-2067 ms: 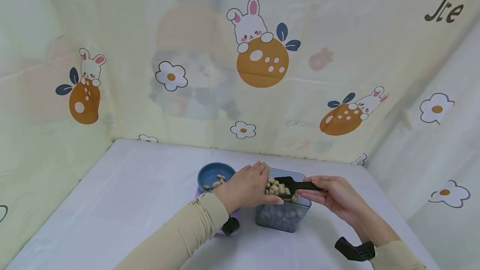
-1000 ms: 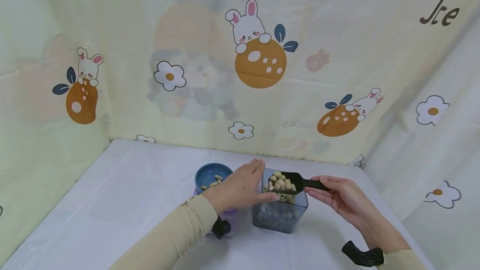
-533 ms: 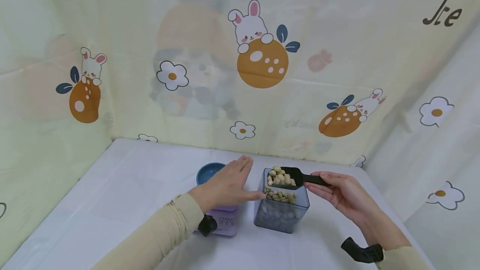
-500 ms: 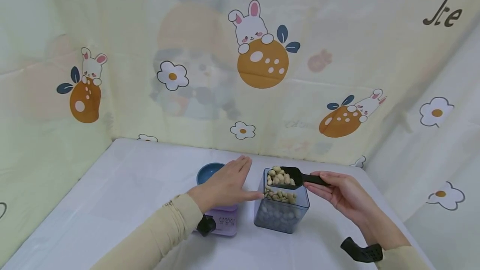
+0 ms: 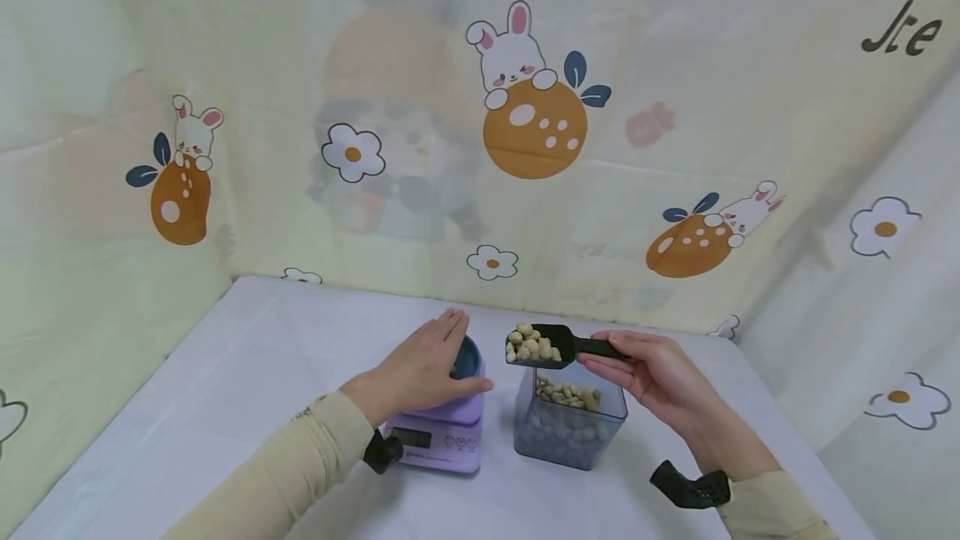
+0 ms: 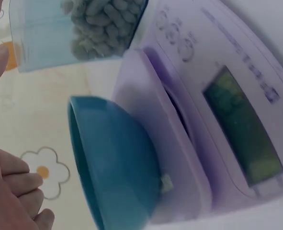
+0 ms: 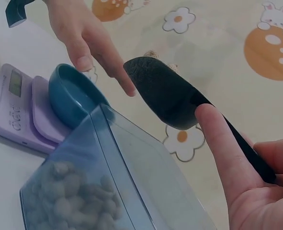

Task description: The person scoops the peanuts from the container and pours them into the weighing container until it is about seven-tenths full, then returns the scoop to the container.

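Observation:
My right hand [image 5: 660, 369] pinches the handle of a black scoop [image 5: 567, 345], fingers curled round it. Pale peanuts [image 5: 531, 346] fill the scoop, which is held level above the left rim of a clear blue-grey bin [image 5: 558, 440]. More peanuts lie inside that bin. My left hand [image 5: 420, 365], fingers straight and holding nothing, hovers over a blue bowl [image 5: 467, 357] and hides most of it. In the left wrist view the bowl [image 6: 117, 163] sits on a lilac kitchen scale [image 6: 237, 191]. The right wrist view shows the scoop's underside [image 7: 165, 96].
A white cloth covers the table [image 5: 300, 357]. Behind it hangs a cream curtain [image 5: 420, 273] printed with rabbits and flowers. Bin and scale stand side by side with a narrow gap. The scale's display [image 5: 412, 437] faces the person.
The loaded scoop has risen out of the bin and moved left in my right hand. My left hand has drawn left from the bin's edge to over the bowl, uncovering the scale's front.

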`<state>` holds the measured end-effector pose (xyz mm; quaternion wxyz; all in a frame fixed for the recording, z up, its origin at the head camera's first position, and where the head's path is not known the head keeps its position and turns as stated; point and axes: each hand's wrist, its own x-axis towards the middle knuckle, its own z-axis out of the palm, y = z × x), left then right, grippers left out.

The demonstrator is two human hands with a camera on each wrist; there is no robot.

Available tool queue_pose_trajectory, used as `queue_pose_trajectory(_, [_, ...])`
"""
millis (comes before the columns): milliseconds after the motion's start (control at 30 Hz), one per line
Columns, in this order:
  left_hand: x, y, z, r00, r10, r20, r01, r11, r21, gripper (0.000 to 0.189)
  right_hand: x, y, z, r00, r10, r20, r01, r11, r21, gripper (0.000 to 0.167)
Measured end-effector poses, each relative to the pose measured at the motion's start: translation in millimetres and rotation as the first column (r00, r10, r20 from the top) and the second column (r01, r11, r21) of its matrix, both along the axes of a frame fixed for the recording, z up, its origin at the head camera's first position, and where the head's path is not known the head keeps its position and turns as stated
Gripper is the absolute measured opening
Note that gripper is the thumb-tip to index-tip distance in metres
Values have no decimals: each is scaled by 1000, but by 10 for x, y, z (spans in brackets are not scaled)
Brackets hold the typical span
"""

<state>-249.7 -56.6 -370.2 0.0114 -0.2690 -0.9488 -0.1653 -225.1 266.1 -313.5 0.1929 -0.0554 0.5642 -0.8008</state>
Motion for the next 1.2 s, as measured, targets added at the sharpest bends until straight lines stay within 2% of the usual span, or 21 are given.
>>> queue_pose_trajectory(200, [2,-142,-55,999,45,16,-44,999,-18,105,-45,-156,-6,1000,-9,-18,10,998,55,23])
queue_pose_trajectory(500, [13,-281,-72,996,89,10,-89,995,-45,106,-133,-369,-23,999,-21,-45,25,995,100,22])
queue_pose_trajectory(767, [-21,-375,-170,988,152,15,-151,986,-73,107,-170,-568,-45,997,-61,-44,68,982,175,49])
queue_pose_trajectory(967, [-49,-373,-237,986,166,25,-163,984,-72,109,-190,-655,-77,996,-70,-50,78,978,196,45])
queue_pose_trajectory(1200, [-49,-375,-232,984,179,5,-177,980,-93,110,-215,-705,-127,997,-65,-50,72,987,146,38])
